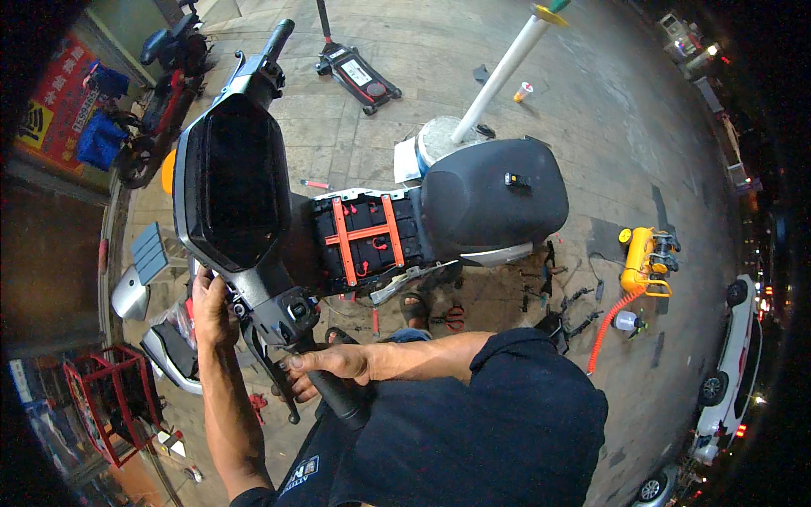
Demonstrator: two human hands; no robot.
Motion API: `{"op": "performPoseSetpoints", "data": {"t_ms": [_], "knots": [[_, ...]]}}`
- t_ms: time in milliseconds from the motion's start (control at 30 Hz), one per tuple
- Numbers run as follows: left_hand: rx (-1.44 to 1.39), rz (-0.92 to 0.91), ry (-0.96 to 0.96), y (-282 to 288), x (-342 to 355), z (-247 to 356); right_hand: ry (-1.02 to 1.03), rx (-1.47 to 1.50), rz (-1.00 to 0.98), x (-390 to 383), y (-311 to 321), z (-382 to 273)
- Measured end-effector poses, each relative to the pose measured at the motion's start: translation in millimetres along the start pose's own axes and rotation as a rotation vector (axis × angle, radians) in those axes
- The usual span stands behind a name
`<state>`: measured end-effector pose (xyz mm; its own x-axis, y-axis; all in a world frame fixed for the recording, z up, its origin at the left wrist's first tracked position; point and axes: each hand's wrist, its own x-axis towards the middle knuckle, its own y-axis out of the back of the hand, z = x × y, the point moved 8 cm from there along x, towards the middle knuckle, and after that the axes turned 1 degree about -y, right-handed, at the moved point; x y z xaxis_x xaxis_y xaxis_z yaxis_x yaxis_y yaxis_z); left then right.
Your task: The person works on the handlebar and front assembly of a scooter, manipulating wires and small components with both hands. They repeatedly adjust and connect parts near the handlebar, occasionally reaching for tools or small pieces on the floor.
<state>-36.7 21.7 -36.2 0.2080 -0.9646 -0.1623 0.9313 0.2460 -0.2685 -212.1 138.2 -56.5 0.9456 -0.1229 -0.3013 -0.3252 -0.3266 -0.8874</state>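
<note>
L hand [211, 308] fingertips hidden behind handlebar housing [287, 308] at 8 o'clock; white car [726, 372] cut off at 4 o'clock; small floor tools [557, 304] too blurred to tell.

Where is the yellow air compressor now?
In the head view the yellow compressor stands on the pavement at the right, beyond the scooter seat, with an orange coiled hose beside it.

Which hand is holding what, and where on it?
Right hand wraps the scooter's black handlebar grip. Left hand rests on the handlebar assembly beside the dash; a closed hold cannot be told.
</note>
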Motion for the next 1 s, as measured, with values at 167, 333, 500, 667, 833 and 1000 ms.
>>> {"op": "performPoseSetpoints", "data": {"t_ms": [167,333,500,667,833,1000], "knots": [[-0.017,-0.032,-0.039,-4.5,-0.9,4.0,0.024,-0.129,-0.064,-1.7,-2.2,-3.9],[-0.003,0.023,0.004,-5.1,-1.4,3.6,0.105,-0.126,-0.034,5.3,5.8,-0.9],[0.010,0.052,0.033,-10.3,-5.8,9.2,0.102,-0.034,-0.165,14.1,3.3,2.7],[0.005,0.028,-0.009,-14.8,-4.9,14.9,0.155,-0.164,-0.133,15.6,18.4,8.0],[0.094,0.146,0.081,-5.1,-4.2,6.7,0.054,-0.257,-0.104,28.6,39.9,26.3],[0.288,0.176,-0.040,-11.9,-9.2,23.5,0.047,-0.102,-0.155,11.0,30.5,17.8]]}}
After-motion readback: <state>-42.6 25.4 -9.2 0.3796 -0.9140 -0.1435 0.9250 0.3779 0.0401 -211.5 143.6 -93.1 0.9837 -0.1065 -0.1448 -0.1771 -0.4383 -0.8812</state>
